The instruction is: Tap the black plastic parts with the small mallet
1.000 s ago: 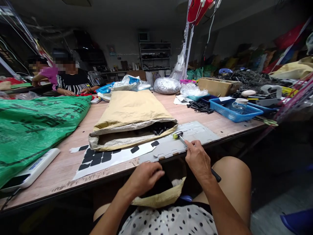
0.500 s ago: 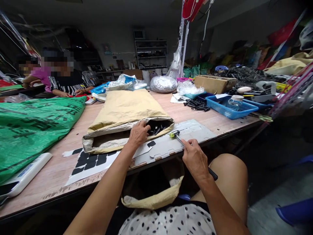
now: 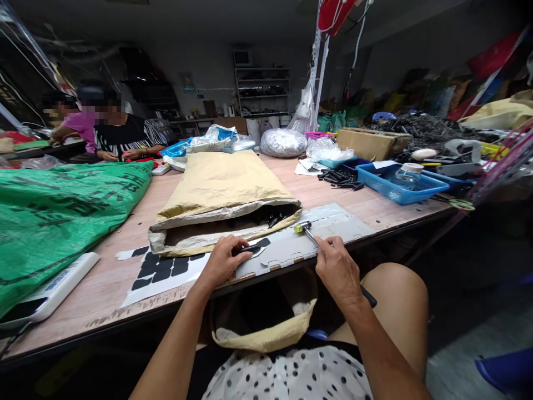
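My left hand [image 3: 225,257] is closed on a small black elongated part [image 3: 246,250], just above the near edge of the grey board [image 3: 287,250]. Behind that hand lies a tan paper sack [image 3: 229,178] with its mouth towards me; several black parts [image 3: 277,218] show inside at the right. My right hand [image 3: 338,269] grips a small hammer [image 3: 308,229] by its handle. The hammer's head, with a yellow-green face, is over the board. White sheets with black rounded patches [image 3: 162,272] lie to the left of my left hand.
A green sack [image 3: 70,205] and a white device [image 3: 56,289] lie on the left. Loose black parts [image 3: 339,179] and a blue basket [image 3: 395,191] are at the right. An open tan sack [image 3: 266,341] hangs below the table edge. Two people [image 3: 125,136] sit at the far left.
My left hand has come out of the sack's mouth towards me with a black part in it. My right hand still holds the hammer in about the same place.
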The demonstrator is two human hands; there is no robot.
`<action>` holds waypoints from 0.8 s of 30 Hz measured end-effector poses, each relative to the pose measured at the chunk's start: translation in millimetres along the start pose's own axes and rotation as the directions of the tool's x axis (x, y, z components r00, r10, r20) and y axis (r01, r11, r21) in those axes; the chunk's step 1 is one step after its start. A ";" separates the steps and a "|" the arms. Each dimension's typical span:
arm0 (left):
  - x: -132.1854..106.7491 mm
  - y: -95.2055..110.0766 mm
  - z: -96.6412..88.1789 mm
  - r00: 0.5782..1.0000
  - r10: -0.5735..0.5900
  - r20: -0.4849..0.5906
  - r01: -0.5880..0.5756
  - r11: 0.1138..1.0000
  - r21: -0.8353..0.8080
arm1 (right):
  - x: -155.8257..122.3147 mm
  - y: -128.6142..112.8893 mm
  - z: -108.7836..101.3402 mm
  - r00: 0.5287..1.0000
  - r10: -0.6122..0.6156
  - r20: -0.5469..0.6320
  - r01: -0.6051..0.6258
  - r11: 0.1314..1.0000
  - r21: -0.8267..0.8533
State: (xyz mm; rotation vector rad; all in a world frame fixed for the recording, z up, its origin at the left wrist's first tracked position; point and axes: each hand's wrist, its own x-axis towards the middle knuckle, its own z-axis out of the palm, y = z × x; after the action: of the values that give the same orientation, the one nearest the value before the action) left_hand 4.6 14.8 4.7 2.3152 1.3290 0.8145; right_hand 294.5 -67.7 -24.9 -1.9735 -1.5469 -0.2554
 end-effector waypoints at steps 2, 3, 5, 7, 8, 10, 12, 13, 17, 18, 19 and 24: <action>-0.2 -2.9 1.9 1.000 -0.019 -0.006 0.019 0.999 -0.047 | 1.4 4.3 1.2 1.000 0.007 0.010 -0.007 0.998 0.059; 0.1 -3.7 2.3 1.000 -0.022 -0.006 0.022 0.998 -0.058 | 2.1 6.6 1.8 1.000 0.013 0.013 -0.015 0.995 0.103; 0.7 -4.5 2.7 1.000 -0.026 -0.005 0.025 0.997 -0.070 | 2.6 9.0 2.5 1.000 0.021 0.003 -0.021 0.977 0.213; 1.2 -5.1 2.9 0.999 -0.037 -0.004 0.036 0.996 -0.082 | 1.3 5.8 1.6 1.000 0.003 -0.028 0.007 0.939 0.344; 1.3 -5.4 3.1 0.999 -0.047 -0.004 0.047 0.995 -0.089 | -0.3 1.4 0.5 0.999 -0.019 -0.044 0.035 0.910 0.412; 1.6 -6.0 3.7 0.997 -0.071 0.001 0.071 0.992 -0.103 | -4.9 -12.1 -2.6 0.994 -0.088 -0.062 0.107 0.838 0.536; 2.0 -6.6 4.5 0.996 -0.087 0.008 0.087 0.989 -0.117 | -10.5 -29.5 -5.3 0.982 -0.183 -0.050 0.175 0.770 0.613; 2.2 -6.8 4.8 0.996 -0.091 0.011 0.091 0.988 -0.123 | -13.2 -38.3 -6.0 0.972 -0.233 -0.036 0.203 0.747 0.633; 2.8 -7.5 5.9 0.996 -0.093 0.016 0.095 0.986 -0.139 | -21.3 -66.6 -5.2 0.937 -0.349 0.022 0.255 0.724 0.641; 3.0 -7.7 6.1 0.996 -0.093 0.016 0.094 0.985 -0.141 | -22.7 -71.5 -4.9 0.932 -0.361 0.029 0.264 0.731 0.629; 3.1 -8.0 6.2 0.996 -0.092 0.016 0.094 0.985 -0.144 | -23.9 -75.8 -4.9 0.929 -0.369 0.029 0.275 0.739 0.616; 3.7 -8.8 6.6 0.996 -0.088 0.013 0.089 0.985 -0.151 | -28.8 -91.3 -9.5 0.917 -0.393 0.065 0.310 0.808 0.501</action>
State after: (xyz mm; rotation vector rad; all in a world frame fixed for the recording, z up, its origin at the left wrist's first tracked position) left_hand 4.4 22.3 -4.1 2.1253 1.3096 0.8485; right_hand 203.0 -84.6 -0.5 -1.3354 -1.8676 0.1486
